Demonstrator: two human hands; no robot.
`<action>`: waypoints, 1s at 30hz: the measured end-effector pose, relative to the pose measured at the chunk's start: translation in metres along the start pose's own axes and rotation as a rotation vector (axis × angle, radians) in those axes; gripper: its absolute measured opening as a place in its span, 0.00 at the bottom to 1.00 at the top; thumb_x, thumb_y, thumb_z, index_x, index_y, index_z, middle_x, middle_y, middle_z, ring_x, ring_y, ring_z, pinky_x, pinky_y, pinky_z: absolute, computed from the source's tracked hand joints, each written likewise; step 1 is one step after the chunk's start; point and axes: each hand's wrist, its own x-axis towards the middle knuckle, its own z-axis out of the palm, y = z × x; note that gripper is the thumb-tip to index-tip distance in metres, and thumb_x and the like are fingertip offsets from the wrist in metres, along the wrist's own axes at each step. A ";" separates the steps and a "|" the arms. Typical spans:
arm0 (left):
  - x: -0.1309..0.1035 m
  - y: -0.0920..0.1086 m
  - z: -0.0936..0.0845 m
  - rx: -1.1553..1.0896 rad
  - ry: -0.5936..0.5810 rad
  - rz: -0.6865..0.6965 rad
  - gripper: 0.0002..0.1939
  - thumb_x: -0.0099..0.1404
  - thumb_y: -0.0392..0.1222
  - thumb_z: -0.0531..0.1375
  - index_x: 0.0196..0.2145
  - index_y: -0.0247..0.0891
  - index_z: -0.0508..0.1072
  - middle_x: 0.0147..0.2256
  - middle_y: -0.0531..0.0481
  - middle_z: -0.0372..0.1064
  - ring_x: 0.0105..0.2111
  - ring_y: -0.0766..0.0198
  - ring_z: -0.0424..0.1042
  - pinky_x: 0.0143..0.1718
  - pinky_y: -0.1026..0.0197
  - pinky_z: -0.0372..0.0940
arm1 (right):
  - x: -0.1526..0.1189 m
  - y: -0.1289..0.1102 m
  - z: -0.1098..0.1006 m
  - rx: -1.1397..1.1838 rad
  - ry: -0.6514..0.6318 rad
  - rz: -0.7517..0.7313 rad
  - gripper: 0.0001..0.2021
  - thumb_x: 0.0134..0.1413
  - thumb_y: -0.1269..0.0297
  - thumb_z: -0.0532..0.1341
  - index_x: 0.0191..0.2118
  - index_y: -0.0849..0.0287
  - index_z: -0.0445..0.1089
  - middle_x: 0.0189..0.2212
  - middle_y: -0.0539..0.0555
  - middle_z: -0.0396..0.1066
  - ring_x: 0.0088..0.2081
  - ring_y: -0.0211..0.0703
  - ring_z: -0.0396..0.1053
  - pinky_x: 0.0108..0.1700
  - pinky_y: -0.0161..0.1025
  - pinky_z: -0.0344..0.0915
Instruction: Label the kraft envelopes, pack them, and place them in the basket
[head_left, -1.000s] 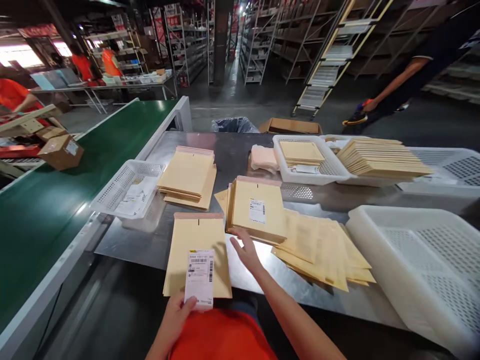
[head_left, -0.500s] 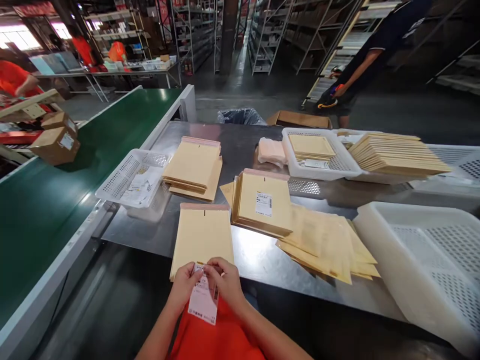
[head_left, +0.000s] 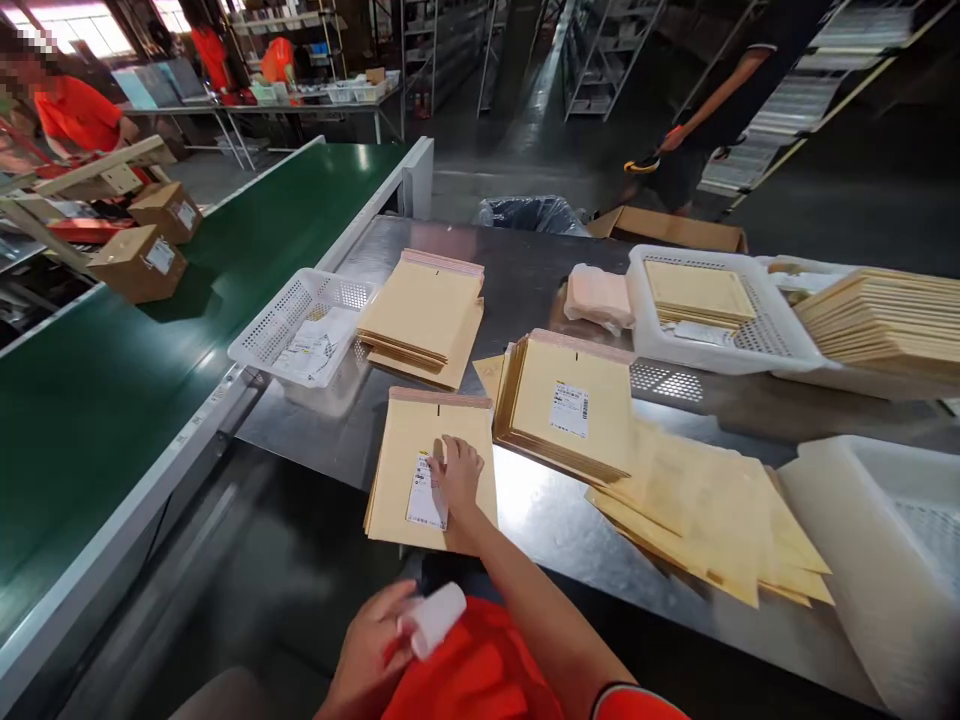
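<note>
- The right hand [head_left: 456,472] lay flat on a white label [head_left: 426,492], with its fingers spread a little and pressing down.
- The label sat on a tan envelope [head_left: 435,465] at the near edge of the shiny metal table [head_left: 525,510].
- The left hand [head_left: 375,650] was down low, near the orange shirt, and its fingers were closed around a curled white strip of backing paper [head_left: 437,618].
- The label could have ended up crooked or wrinkled if the hand slid sideways while it pressed.
- The envelope hung a bit over the table edge, so a hard push could have tipped it off.
- The curled strip looked loose in the hand and might have dropped to the floor.
- A small white basket [head_left: 300,330] stood to the left, by the green belt [head_left: 112,400], and it held white printed papers.
- A white tray [head_left: 787,345] farther back held a flat pile of tan envelopes.
- Another tray just beside it carried a taller pile of envelopes [head_left: 885,315].
- A big white bin [head_left: 862,540] stood at the right, and I could not tell what was inside it.
- A stack with a label on top [head_left: 570,400] lay near the right hand.
- Brown boxes [head_left: 139,262] sat on the belt.
</note>
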 end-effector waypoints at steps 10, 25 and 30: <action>0.050 -0.003 -0.026 0.533 -0.054 0.029 0.19 0.54 0.25 0.50 0.33 0.38 0.78 0.65 0.51 0.53 0.67 0.56 0.47 0.68 0.46 0.44 | -0.016 0.014 0.000 -0.382 -0.327 -0.487 0.31 0.64 0.54 0.47 0.67 0.67 0.48 0.68 0.63 0.46 0.68 0.55 0.43 0.67 0.58 0.37; 0.039 0.056 -0.064 0.074 -0.123 0.145 0.19 0.60 0.34 0.51 0.38 0.45 0.80 0.49 0.47 0.75 0.50 0.55 0.71 0.52 0.56 0.65 | -0.036 -0.012 -0.093 0.141 -0.352 -0.429 0.17 0.61 0.68 0.51 0.50 0.52 0.72 0.44 0.53 0.77 0.44 0.44 0.75 0.46 0.41 0.71; 0.072 0.032 -0.036 0.274 -0.112 -0.032 0.19 0.55 0.31 0.52 0.35 0.41 0.80 0.56 0.43 0.69 0.58 0.53 0.65 0.59 0.52 0.58 | 0.012 0.016 -0.229 0.046 0.531 -0.409 0.19 0.64 0.68 0.51 0.58 0.56 0.66 0.48 0.56 0.75 0.49 0.47 0.73 0.49 0.43 0.69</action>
